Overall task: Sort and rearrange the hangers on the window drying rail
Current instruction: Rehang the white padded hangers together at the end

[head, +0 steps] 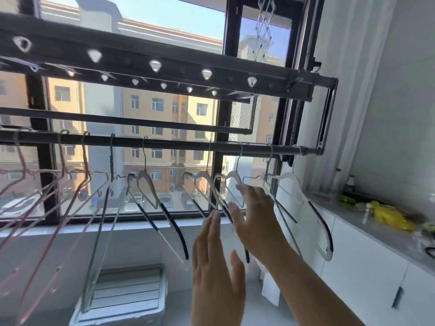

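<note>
Hangers: where, and what's nearby?
— On the drying rail across the window. Counter with a yellow item to the right, white crate below. Left hand is flat with straight fingers; right hand is spread against a white hanger.
— Their look?
— Pink wire hangers left, white ones with black sleeves right.

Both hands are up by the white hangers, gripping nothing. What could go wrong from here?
1. The right hand and left hand are open beside a white hanger. A loose push could swing it into its close neighbours and snag their arms.
2. The pink hangers at the left of the rail overlap. Pulling one might drag others along or off.
</note>
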A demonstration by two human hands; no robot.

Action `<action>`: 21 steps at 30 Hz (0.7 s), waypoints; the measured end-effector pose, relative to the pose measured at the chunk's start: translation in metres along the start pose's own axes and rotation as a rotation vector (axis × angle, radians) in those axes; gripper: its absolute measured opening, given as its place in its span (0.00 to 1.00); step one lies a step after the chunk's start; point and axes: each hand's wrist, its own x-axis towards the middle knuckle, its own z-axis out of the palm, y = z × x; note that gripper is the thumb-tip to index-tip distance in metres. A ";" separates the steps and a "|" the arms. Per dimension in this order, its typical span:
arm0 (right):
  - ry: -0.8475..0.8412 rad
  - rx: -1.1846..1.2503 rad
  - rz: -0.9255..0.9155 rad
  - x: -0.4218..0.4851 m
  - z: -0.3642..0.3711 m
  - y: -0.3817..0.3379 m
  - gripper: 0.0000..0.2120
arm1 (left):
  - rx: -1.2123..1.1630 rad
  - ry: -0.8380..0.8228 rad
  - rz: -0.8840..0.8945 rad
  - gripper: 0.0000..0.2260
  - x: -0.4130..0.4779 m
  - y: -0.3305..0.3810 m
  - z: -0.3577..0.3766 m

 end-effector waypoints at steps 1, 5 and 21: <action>-0.012 0.106 -0.059 0.002 0.001 -0.015 0.17 | 0.008 0.140 0.000 0.32 0.000 -0.006 -0.009; -0.382 0.296 -0.038 0.009 0.034 -0.066 0.20 | 0.014 0.038 -0.363 0.41 0.009 -0.037 -0.042; -0.358 0.440 0.245 -0.001 0.093 -0.061 0.11 | -0.094 -0.238 -0.396 0.29 0.005 -0.062 -0.038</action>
